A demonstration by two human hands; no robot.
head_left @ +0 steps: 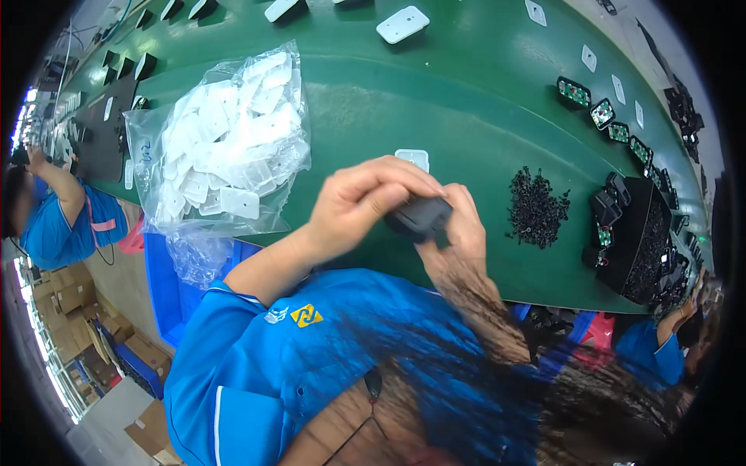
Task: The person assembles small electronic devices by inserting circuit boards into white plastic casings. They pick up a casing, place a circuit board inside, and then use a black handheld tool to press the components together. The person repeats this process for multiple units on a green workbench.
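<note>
Close in front of me, over the near part of the green table, both hands are closed around a black plastic housing (420,218). My left hand (361,200) comes from the left with its fingers laid over the top of the housing. My right hand (464,233) grips it from the right side, its fingers partly hidden behind it. Just beyond my fingers, a white plate (413,159) lies on the table, partly covered by my left hand. To the right of my hands is a heap of small black parts (538,207).
A clear plastic bag (225,140) full of white plates covers the table at left. Black housings with green circuit boards (573,92) line the right side, near a black bin (636,241). A blue crate (167,287) stands below the left edge. Co-workers sit at both sides.
</note>
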